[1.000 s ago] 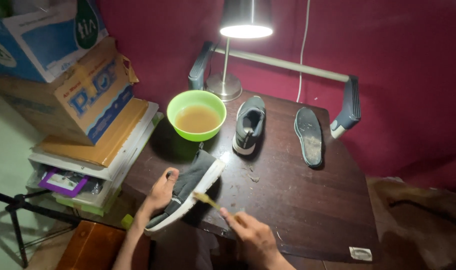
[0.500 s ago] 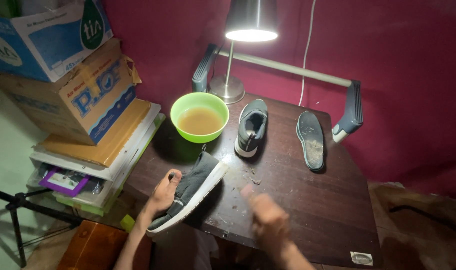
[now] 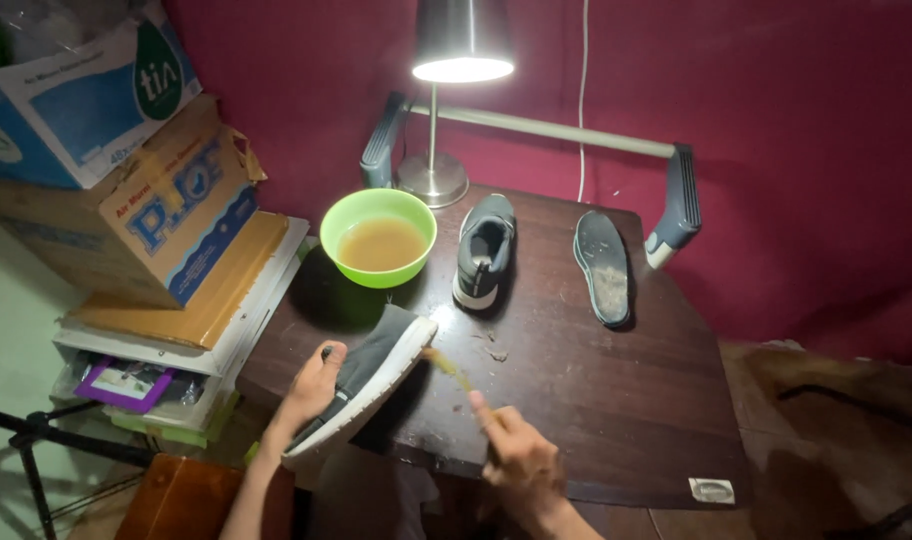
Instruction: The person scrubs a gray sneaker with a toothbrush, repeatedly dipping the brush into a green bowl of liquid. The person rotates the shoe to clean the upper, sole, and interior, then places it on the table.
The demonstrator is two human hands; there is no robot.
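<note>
Stacked blue-and-tan cartons [image 3: 126,150], upper left

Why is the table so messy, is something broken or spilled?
Nothing looks broken. The wooden table has crumbs of dirt scattered beside the standing shoe. The green bowl holds murky brown water, none of it spilled. An insole lies apart, out of its shoe, with a dusty patch.
</note>
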